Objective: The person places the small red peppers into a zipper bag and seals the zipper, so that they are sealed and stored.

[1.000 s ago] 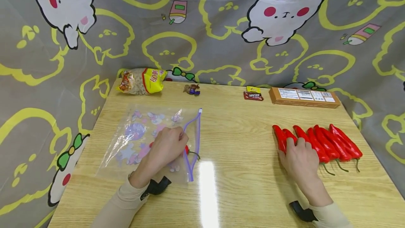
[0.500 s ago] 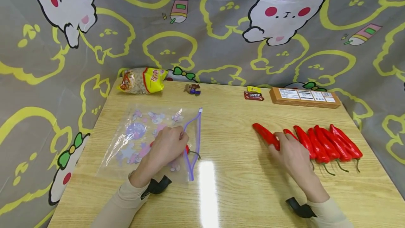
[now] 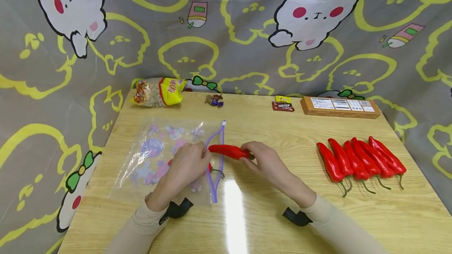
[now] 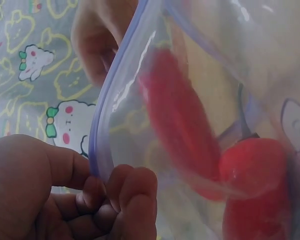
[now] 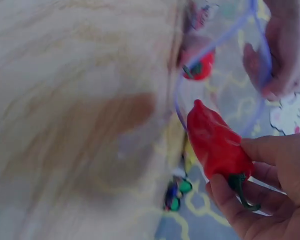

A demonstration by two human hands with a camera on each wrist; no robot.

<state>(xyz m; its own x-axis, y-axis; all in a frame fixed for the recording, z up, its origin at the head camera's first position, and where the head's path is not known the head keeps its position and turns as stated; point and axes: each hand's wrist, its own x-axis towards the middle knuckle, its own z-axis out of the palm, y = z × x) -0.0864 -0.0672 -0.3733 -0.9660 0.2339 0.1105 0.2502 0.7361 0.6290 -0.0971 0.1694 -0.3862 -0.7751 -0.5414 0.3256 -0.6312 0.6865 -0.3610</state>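
My left hand (image 3: 188, 164) pinches the upper edge of a clear zip bag (image 3: 152, 167) with a purple zip and printed figures, holding its mouth apart. Inside the bag near the opening lies one red pepper (image 4: 257, 175), its green stem poking towards the mouth. In my right hand (image 3: 266, 164) a second red pepper (image 3: 227, 150) is held by its stem end between thumb and fingers. That pepper's tip points left, at the bag's mouth. Several more red peppers (image 3: 360, 160) lie side by side on the right of the table, stems towards me.
Along the back of the wooden table (image 3: 272, 128) stand a yellow snack bag (image 3: 159, 91), some small wrapped sweets (image 3: 214, 100), a red bar (image 3: 282, 106) with a yellow packet (image 3: 283, 99), and a long brown box (image 3: 340, 107). A patterned cloth (image 3: 243, 30) hangs behind.
My right hand has taken the leftmost pepper from the row and carried it left to the bag's mouth. The left hand keeps its hold on the bag, nearly still.
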